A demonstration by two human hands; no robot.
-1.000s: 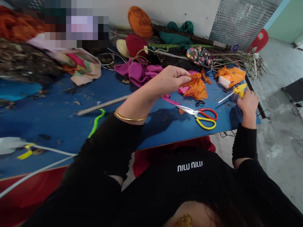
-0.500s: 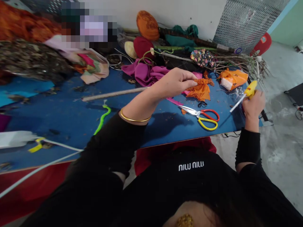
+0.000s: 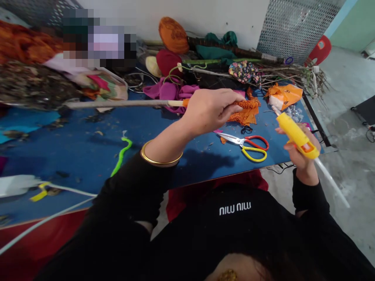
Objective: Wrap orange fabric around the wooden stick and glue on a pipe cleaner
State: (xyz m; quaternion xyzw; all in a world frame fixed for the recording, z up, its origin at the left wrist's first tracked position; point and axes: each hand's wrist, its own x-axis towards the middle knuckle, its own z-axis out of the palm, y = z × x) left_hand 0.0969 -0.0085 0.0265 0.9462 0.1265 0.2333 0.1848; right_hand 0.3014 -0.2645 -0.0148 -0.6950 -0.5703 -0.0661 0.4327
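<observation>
My left hand (image 3: 209,111) is closed around a wooden stick (image 3: 123,103) that reaches out to the left above the table. Patterned orange cloth (image 3: 246,111) is gathered at the stick's right end, by my fingertips. In my right hand (image 3: 306,152) is a yellow glue gun (image 3: 295,132), nozzle up and to the left, with a white glue stick (image 3: 334,183) poking out of its back. Scissors with one red and one yellow handle (image 3: 244,144) lie spread on the table between my hands.
Behind, against the wall, lie purple cloth (image 3: 159,89), a bundle of twigs (image 3: 293,74) and an orange packet (image 3: 284,95). A green pipe cleaner (image 3: 121,156) and a white cable (image 3: 43,222) are on the left. The blue table (image 3: 164,175) ends close to my body.
The glue gun has turned round in my right hand; its nozzle now points toward the table's back. With my left hand the stick has risen and levelled out.
</observation>
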